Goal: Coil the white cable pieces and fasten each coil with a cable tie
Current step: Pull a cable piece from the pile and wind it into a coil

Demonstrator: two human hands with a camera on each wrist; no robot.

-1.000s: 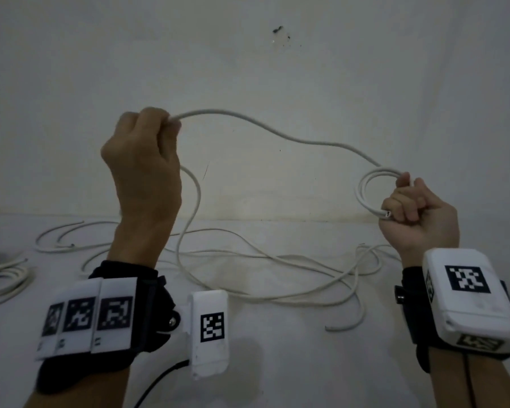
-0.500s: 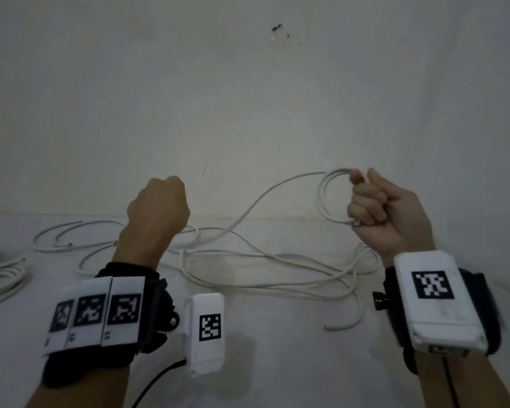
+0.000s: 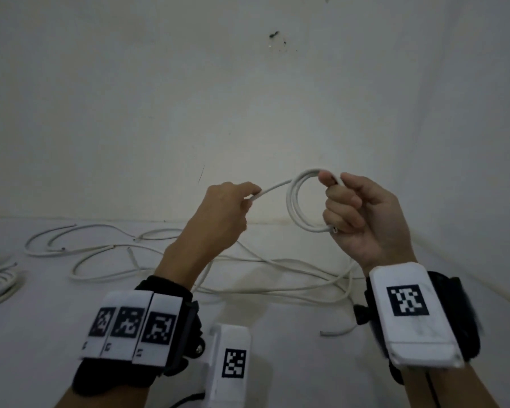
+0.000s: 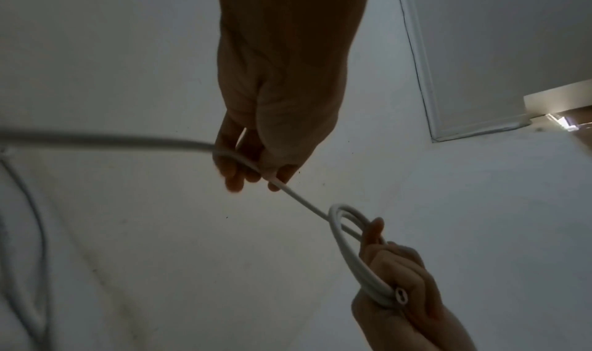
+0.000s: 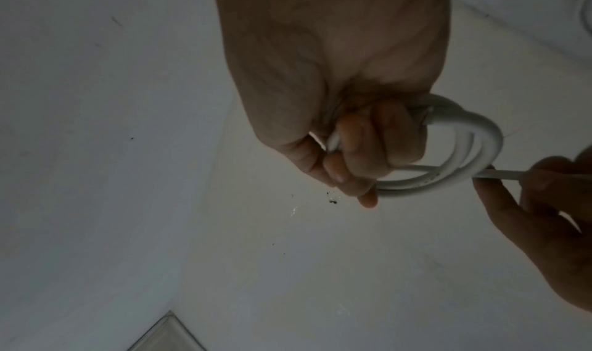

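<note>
Left hand point(image 3: 224, 213), pinching the white cable point(image 3: 273, 190), is now closing on the coil point(image 3: 299, 201) gripped by right hand point(image 3: 362, 219), adding another loop.

Dim pale wall point(image 3: 189, 98) above white floor point(image 3: 292, 363)

1. Head view: looks forward and down from above, wall point(image 3: 248, 98) ahead, both hands raised before it at middle range.
2. Left wrist view: very near, looks along the left hand point(image 4: 272, 133) up toward the wall.
3. Right wrist view: very near, looks along the right hand point(image 5: 346, 118).
4. Shared by all three: the coil point(image 3: 299, 201) held before the wall.
</note>
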